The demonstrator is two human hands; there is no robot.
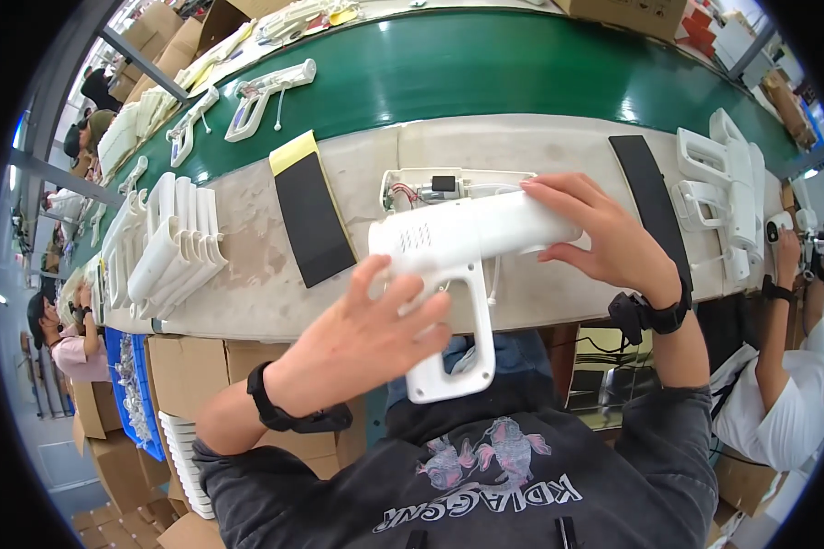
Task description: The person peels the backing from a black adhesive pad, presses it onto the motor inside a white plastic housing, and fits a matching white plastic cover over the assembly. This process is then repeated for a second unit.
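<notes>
A white gun-shaped plastic housing [471,229] with vent slots and a looped handle is held above the near edge of the bench. My right hand [604,229] grips its right end between thumb and fingers. Beside the handle, my left hand [366,325] has its fingers spread and bent, with the index finger close to the housing's left end; whether it touches cannot be made out. Just behind lies an open white half-shell [412,178] with red wires, a small motor and a black block [443,184], partly hidden by the housing.
Black strips [313,215] [652,206] lie left and right on the bench. White shells stand stacked left [178,238] and right [732,183]. A green conveyor [485,69] carries part-assembled units [270,96]. Cardboard boxes [188,371] and a blue crate [133,393] stand below. Co-workers sit on both sides.
</notes>
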